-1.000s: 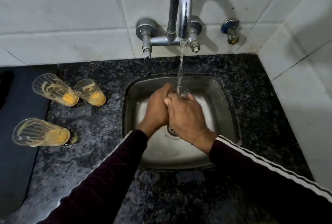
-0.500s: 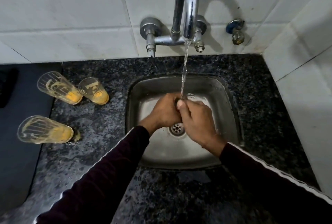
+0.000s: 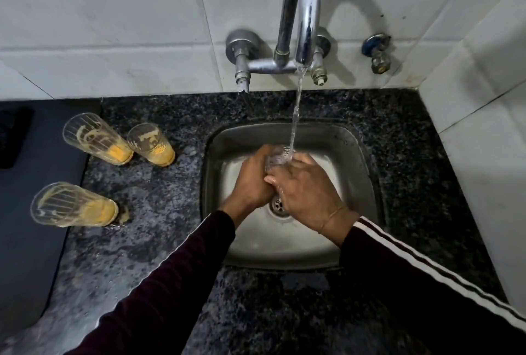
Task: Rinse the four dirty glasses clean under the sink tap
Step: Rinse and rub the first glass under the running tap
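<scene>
Over the steel sink, both hands wrap a clear glass whose rim shows between them under the running water. My left hand grips it from the left, my right hand from the right. Water streams from the chrome tap onto the glass. Three dirty glasses with orange residue stand on the dark counter at left: one at the back, one beside it, one nearer. Most of the held glass is hidden by my fingers.
A dark mat covers the counter's left side. The speckled granite counter surrounds the sink. White tiled walls rise behind and at right, with a small valve on the back wall. The drain lies below my hands.
The rim of the glass shows again between my hands under the stream, after being covered half a second ago. The three glasses on the counter have not moved.
</scene>
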